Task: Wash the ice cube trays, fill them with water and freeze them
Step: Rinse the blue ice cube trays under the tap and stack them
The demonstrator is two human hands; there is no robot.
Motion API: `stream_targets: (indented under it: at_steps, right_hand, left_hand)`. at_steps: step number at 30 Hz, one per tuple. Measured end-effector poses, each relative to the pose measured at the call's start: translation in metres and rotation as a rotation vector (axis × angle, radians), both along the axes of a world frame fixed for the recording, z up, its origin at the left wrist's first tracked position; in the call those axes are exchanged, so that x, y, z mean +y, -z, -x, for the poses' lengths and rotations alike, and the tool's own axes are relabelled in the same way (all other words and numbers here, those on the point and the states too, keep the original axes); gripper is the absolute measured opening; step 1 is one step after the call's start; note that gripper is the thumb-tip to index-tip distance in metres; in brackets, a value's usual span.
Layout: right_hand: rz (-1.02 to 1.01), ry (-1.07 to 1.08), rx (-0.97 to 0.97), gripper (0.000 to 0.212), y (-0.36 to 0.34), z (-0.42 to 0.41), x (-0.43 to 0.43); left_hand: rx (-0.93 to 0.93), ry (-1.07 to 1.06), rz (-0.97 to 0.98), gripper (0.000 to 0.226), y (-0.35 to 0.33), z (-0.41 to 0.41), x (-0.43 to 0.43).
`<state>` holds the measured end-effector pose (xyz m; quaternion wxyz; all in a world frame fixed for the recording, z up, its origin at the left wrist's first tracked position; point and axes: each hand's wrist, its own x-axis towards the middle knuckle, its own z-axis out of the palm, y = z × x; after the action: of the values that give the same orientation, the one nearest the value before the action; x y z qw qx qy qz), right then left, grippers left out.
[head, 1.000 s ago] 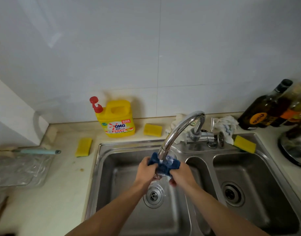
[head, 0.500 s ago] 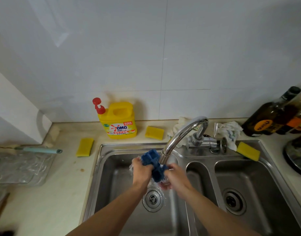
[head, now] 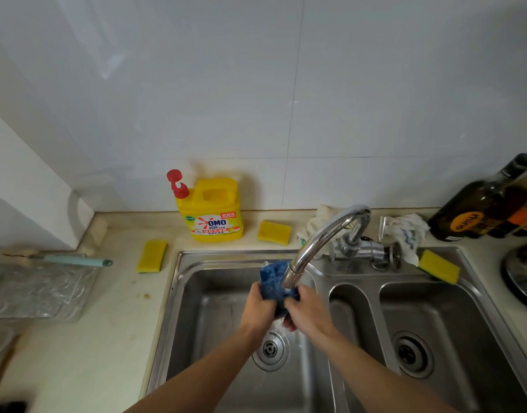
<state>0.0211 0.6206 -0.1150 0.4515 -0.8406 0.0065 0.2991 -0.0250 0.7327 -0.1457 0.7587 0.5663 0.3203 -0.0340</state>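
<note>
Now left hand point(head: 260, 308), right hand point(head: 308, 310) grip blue tray point(head: 272, 278) under faucet point(head: 321, 242).

Item: ice cube tray point(head: 273, 280), blue, with square cells.
Pose: raised on end, tilted.
Grip: left hand point(head: 259, 308) and right hand point(head: 308, 312) hold its lower part.
Place: above the sink's point(head: 178, 293) left basin, near the back edge.

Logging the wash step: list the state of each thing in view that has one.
blue ice cube tray: held under the faucet spout, over the left basin.
left hand: grips the tray's left side.
right hand: grips the tray's right side.
faucet: swung over the left basin; water seems to splash below the tray.
detergent bottle: upright, pump cap on.
dark bottle: capped.
</note>
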Motion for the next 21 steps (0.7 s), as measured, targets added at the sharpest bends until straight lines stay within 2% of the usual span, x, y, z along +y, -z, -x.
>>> stream_targets:
  at_steps: [5,9,13,16,18,21]
  right_hand:
    - [0.022,-0.054,-0.091,0.014,0.004,-0.001,-0.004]
    - [-0.09,0.002,0.006,0.059,0.006,-0.002,-0.01]
    - [-0.211,0.045,-0.002,0.064,0.003,0.001,-0.01]
    - [-0.194,0.072,0.027,0.077,0.004,-0.004,-0.013]
    - [-0.132,0.042,0.036,0.072,0.005,-0.008,-0.016]
    - [-0.091,-0.004,0.033,0.053,0.004,-0.009,-0.017]
  left_hand:
    - [-0.085,0.171,-0.165,0.043,-0.007,0.0,0.007]
    - [-0.033,0.175,-0.318,0.039,-0.01,-0.001,0.01]
    - [0.069,0.105,-0.43,0.022,-0.005,-0.002,0.02]
    - [0.063,0.141,-0.434,0.021,-0.001,0.002,0.029]
    - [0.042,0.179,-0.425,0.022,0.0,0.005,0.032]
    - [0.029,0.182,-0.362,0.034,-0.001,0.004,0.036]
